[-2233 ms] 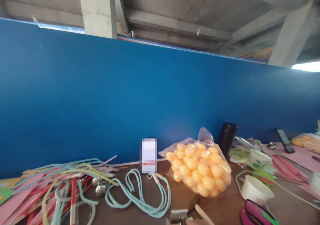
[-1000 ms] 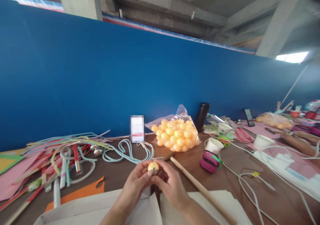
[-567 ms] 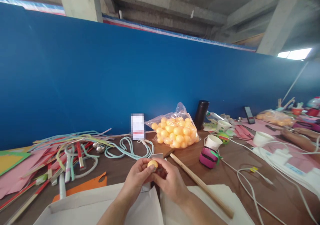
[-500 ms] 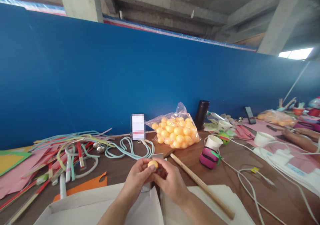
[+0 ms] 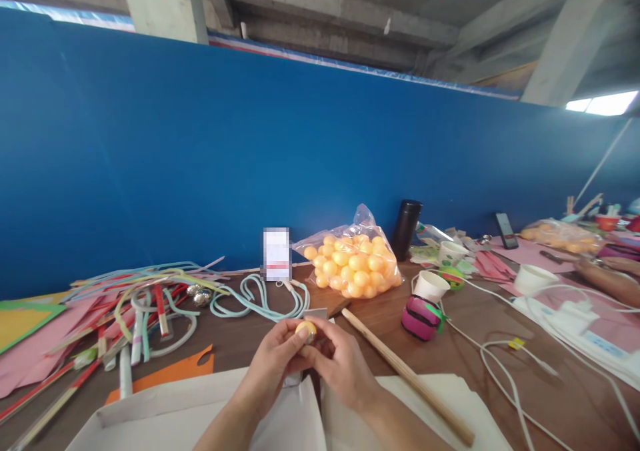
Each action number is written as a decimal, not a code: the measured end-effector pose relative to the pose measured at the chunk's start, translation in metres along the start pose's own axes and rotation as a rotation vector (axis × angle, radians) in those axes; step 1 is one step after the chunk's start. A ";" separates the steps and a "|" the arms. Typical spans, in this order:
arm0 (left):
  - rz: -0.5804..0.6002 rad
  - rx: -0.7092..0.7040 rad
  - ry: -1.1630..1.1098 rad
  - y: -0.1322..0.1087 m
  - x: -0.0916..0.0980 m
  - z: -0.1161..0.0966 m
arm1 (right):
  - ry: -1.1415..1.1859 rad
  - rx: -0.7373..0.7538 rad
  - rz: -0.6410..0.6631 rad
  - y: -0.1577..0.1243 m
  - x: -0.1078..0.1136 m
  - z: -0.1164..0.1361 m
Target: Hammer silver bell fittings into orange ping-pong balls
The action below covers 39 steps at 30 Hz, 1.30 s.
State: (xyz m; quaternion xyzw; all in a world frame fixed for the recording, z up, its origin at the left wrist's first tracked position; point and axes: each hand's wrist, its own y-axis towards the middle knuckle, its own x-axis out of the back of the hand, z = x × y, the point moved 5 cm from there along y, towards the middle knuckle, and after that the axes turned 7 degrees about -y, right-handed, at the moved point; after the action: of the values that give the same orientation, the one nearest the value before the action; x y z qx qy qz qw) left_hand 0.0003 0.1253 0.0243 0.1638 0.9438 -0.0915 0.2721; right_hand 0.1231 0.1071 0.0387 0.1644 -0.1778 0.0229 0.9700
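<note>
Over the front of the table, my left hand and my right hand meet around a small orange ping-pong ball. Fingers and thumbs of both hands are closed on it. A shiny silver patch shows on the ball's lower right side; I cannot make out whether it is a separate piece. Behind the hands, a clear plastic bag holds several orange ping-pong balls. A wooden stick lies slanted to the right of my right hand. Below the hands are a white open box and pale sheets.
At left lie tangled tubes and red strips, silver bells and orange card. A badge leans on the blue partition. At right are a purple pouch, paper cup, black flask, white cables and another person's hand.
The ball has turned slightly between my fingers, so more of its silver patch shows. Both hands stay in nearly the same place.
</note>
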 end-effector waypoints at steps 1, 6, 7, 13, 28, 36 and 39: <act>-0.008 -0.007 0.004 0.000 0.000 0.000 | -0.008 -0.001 -0.003 0.000 0.000 -0.001; -0.038 -0.025 -0.031 0.001 0.000 0.001 | 0.050 -0.038 0.021 -0.002 -0.004 -0.005; -0.043 -0.023 -0.037 0.000 -0.001 0.001 | 0.073 -0.044 0.023 -0.002 -0.005 -0.006; 0.007 0.001 -0.062 -0.003 -0.010 0.000 | 0.103 -0.056 -0.034 -0.003 -0.005 -0.003; -0.123 -0.056 0.046 -0.004 -0.012 0.001 | -0.005 -0.013 -0.052 -0.003 0.002 0.003; -0.144 -0.049 0.167 -0.002 -0.009 0.003 | -0.201 -0.001 -0.206 0.001 0.038 0.013; -0.064 -0.033 0.178 -0.002 -0.010 0.006 | -0.253 0.046 -0.174 -0.001 0.036 0.017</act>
State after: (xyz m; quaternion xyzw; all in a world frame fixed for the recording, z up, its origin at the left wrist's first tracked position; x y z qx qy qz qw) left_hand 0.0106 0.1191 0.0251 0.1367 0.9704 -0.0695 0.1866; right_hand 0.1509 0.1001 0.0659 0.2031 -0.2830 -0.0779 0.9341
